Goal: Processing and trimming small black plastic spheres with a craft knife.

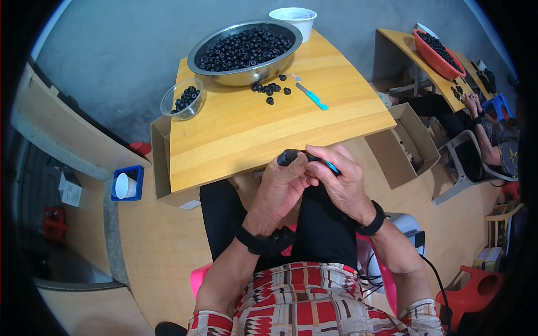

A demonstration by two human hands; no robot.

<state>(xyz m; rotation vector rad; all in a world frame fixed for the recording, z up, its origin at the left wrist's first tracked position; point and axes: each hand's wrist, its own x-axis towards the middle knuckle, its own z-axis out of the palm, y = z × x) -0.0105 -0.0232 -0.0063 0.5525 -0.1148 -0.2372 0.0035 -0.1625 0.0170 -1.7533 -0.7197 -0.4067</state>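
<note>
Small dark rounded piece (287,157) in our left hand (283,182), fingers pinched tight around it, above our lap by near edge of yellow wooden desk (241,151). Right hand (344,178), fingers closed on slim blue-and-black tool (332,167). Tool's long axis slants down to right; piece lies to its left, left hand nearer. Whether they touch, we cannot tell. Ahead on desk: loose black ring-shaped beads (270,101), turquoise-handled flat-bladed knife (317,100).
</note>
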